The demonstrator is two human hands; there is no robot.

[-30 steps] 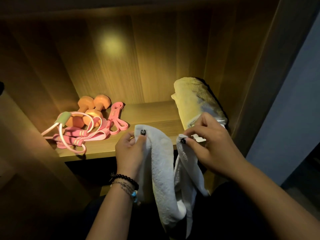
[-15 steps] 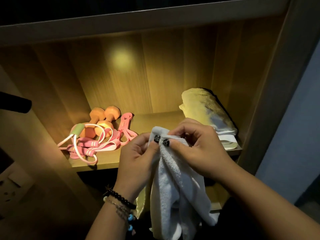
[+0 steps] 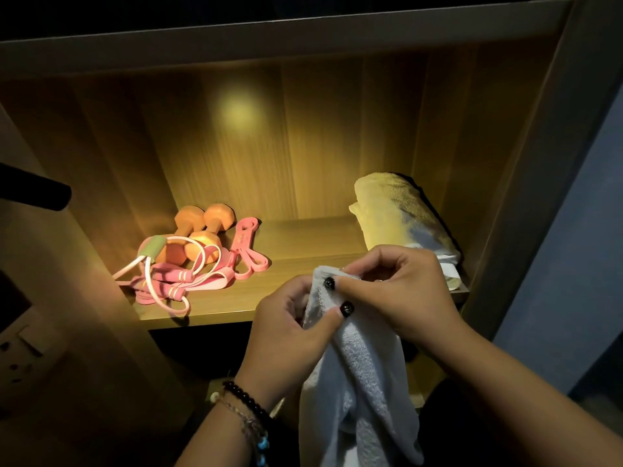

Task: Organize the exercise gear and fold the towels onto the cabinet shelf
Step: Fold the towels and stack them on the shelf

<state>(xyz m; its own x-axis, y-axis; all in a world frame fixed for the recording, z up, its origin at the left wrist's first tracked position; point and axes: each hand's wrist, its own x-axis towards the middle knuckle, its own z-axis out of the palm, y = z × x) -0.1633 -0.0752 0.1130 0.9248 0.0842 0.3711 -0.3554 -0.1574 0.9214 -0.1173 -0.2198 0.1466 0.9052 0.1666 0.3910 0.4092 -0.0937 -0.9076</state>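
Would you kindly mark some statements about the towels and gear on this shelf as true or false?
1. Both hands, left hand and right hand, pinch the white towel. True.
2. The white towel lies flat on the shelf. False: it hangs below the hands.
3. The orange dumbbells sit on the shelf's left side. True.
4. The folded towel rests on the dumbbells. False: it lies apart, at the right.

1. White towel [image 3: 357,375], pinched under the fingers [image 3: 350,284] with black-painted nails.
2. Orange dumbbells [image 3: 199,234], pink bands [image 3: 249,254], left of the fingers.
3. Yellow-lit pale folded towel [image 3: 397,214], behind them.
4. Wood-grain brown shelf [image 3: 303,237].
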